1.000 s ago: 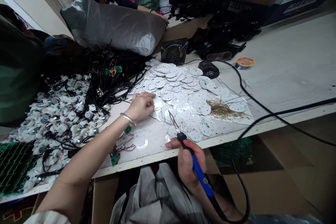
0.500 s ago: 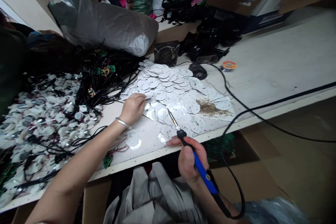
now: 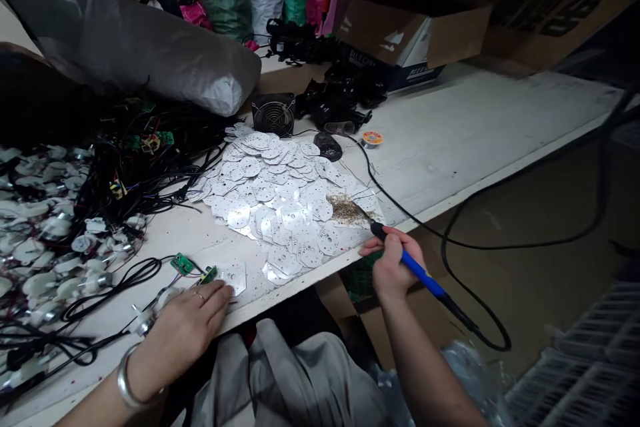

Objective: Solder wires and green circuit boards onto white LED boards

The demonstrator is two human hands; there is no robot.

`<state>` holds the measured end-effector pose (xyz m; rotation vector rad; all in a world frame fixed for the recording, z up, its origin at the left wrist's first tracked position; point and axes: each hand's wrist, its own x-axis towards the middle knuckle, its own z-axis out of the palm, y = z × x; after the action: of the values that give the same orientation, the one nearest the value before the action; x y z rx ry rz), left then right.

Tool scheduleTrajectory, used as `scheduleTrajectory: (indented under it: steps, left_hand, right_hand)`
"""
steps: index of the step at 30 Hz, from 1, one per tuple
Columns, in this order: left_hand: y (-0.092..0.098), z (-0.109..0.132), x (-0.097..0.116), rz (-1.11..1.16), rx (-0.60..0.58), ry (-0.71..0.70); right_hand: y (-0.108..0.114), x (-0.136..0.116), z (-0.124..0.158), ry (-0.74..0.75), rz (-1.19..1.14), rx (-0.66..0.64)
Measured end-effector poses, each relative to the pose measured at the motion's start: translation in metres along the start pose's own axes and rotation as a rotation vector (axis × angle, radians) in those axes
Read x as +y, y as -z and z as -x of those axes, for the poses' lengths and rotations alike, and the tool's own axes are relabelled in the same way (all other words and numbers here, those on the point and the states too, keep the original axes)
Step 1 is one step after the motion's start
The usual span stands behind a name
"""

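Observation:
My right hand (image 3: pixel 393 267) is closed round the blue handle of a soldering iron (image 3: pixel 420 273) at the table's front edge, its tip resting by a brownish heap of metal scraps (image 3: pixel 347 210). My left hand (image 3: pixel 187 327) lies on the table near the front edge with fingers stretched out, touching a white round circuit disc (image 3: pixel 235 275) beside two small green boards (image 3: pixel 183 263). A metal bangle (image 3: pixel 125 387) is on that wrist. A spread of white round discs (image 3: pixel 273 193) covers the table between the two hands and beyond.
Black wires and white parts (image 3: pixel 65 227) crowd the left of the table. A grey sack (image 3: pixel 130 53), a small black fan (image 3: pixel 273 117), a solder spool (image 3: pixel 373 139) and cardboard boxes (image 3: pixel 415 37) stand behind. Another person sits at the far left. The iron's cable (image 3: pixel 475 240) hangs off the edge.
My left hand came back from the disc pile to the front edge by the green boards. My right hand moved the iron rightward, its tip now at the scrap heap. The view swung right.

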<state>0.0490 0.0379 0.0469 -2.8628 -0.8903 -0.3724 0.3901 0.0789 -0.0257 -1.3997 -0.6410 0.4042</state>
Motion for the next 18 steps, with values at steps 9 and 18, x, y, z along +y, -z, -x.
scheduleTrajectory:
  steps: [9, 18]
  left_hand:
    - [0.058, 0.030, -0.039, 0.000, 0.249, 0.351]
    - [0.021, -0.005, -0.041, -0.062, 0.137, 0.217]
  right_hand:
    - [-0.004, -0.002, -0.003, 0.007, 0.066, -0.091]
    - [-0.007, -0.006, -0.007, 0.009, 0.175, -0.116]
